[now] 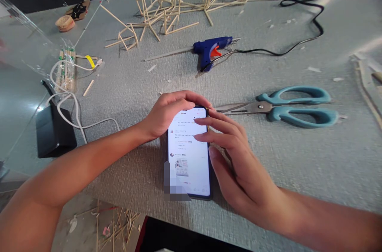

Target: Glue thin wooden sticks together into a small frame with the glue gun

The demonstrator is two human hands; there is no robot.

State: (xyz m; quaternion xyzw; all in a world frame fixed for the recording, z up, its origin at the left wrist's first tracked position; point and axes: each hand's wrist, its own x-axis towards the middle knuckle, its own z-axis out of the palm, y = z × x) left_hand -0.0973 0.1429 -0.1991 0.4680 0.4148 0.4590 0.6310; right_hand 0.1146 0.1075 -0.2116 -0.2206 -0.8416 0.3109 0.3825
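Note:
A lit smartphone in a dark case rests on the grey textured tabletop, its screen showing a scroll of text and small pictures. Curled around the phone's upper left side and top edge is my left hand, thumb near the screen's top corner. My right hand hovers at the phone's right side, fingers stretched apart with two tips over the screen. Just beyond those fingers lie large scissors with blue-green handles, their blade tips hidden behind my right hand. The phone's lower left corner is blurred out by pixelation.
A blue glue gun trails a black cord. Behind it stands a thin wooden-stick framework. At left are a black box, a white cable and a bagged stick bundle. Loose sticks litter the floor.

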